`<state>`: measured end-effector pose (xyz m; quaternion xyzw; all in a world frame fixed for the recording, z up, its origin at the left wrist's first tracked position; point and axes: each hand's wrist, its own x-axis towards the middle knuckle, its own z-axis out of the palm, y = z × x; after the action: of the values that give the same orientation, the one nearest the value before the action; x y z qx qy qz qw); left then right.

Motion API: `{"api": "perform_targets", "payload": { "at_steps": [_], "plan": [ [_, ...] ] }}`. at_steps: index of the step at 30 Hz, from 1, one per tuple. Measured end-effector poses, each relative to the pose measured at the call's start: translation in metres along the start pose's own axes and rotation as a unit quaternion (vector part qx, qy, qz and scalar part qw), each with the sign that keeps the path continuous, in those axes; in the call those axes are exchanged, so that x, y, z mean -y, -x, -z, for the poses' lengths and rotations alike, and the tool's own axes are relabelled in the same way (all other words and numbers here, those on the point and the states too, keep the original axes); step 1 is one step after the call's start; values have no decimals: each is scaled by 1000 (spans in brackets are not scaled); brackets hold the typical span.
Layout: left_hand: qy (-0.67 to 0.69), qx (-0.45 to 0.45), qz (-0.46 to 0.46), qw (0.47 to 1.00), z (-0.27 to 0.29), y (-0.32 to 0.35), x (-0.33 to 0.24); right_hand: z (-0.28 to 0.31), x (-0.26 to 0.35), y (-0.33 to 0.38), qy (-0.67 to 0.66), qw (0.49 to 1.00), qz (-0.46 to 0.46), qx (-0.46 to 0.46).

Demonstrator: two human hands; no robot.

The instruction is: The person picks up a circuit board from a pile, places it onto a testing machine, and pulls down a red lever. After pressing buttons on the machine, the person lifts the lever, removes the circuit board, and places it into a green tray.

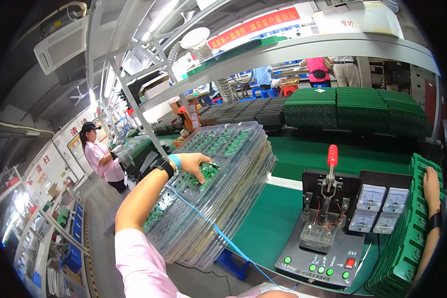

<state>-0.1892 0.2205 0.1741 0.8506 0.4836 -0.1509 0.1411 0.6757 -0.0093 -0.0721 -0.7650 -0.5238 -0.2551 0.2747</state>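
Note:
My left hand (pixel 194 164) reaches into the top tray of a tall stack of clear plastic trays (pixel 243 169) and closes its fingers on a small green circuit board (pixel 207 172) lying in a pocket. A black watch and a blue wrist strap with a blue coiled cord (pixel 218 231) sit on that wrist. My right hand (pixel 431 183) rests flat on top of a stack of green trays (pixel 407 238) at the right edge. Between the two stacks stands a black test fixture (pixel 328 233) with a red-handled lever (pixel 332 155) and several small white meters (pixel 380 206).
The bench top is a green mat (pixel 273 218). Stacks of green trays (pixel 352 107) and dark trays (pixel 253 113) line the back. A person in a pink shirt and black cap (pixel 102 159) works at the left. Other people stand far behind. An aisle with shelves runs along the left.

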Motion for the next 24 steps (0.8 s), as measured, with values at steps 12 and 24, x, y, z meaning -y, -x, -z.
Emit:
{"api": "perform_targets", "payload": {
  "at_steps": [12,24],
  "plan": [
    [-84,-206,-4,975,-10,32,-15,-8,1,-3,3,1000,6,-14],
    [38,-219,-150,963,-110,-43,-143,21,28,-9,16,999,36,25]
  ]
}}
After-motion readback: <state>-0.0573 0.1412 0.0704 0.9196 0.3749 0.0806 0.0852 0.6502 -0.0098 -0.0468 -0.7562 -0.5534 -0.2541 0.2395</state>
